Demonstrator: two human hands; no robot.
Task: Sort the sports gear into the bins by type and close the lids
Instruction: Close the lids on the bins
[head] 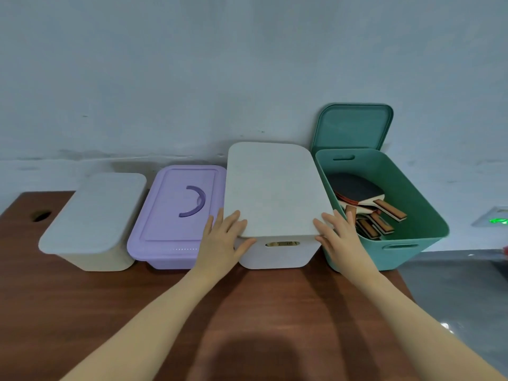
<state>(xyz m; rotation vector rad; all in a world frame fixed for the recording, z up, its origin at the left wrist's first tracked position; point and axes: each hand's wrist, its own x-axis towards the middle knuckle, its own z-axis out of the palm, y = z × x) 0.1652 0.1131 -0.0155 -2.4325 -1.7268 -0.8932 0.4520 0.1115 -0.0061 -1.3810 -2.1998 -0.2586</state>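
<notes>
Four bins stand in a row against the wall. A white bin (pixel 277 255) in the middle carries a grey-white lid (pixel 272 188). My left hand (pixel 224 240) grips the lid's near left corner, and my right hand (pixel 339 237) grips its near right corner. To the right, a green bin (pixel 412 248) is uncovered and holds several table tennis paddles (pixel 365 204). Its green lid (pixel 353 127) leans upright against the wall behind it. A purple bin (pixel 176 213) with a handle lid and a white bin (pixel 93 215) at the left are both covered.
The bins sit on a brown wooden table (pixel 137 312) with a cable hole (pixel 41 215) at its far left. The table's right edge ends just past the green bin, with grey floor (pixel 453 284) beyond. A wall runs close behind the bins.
</notes>
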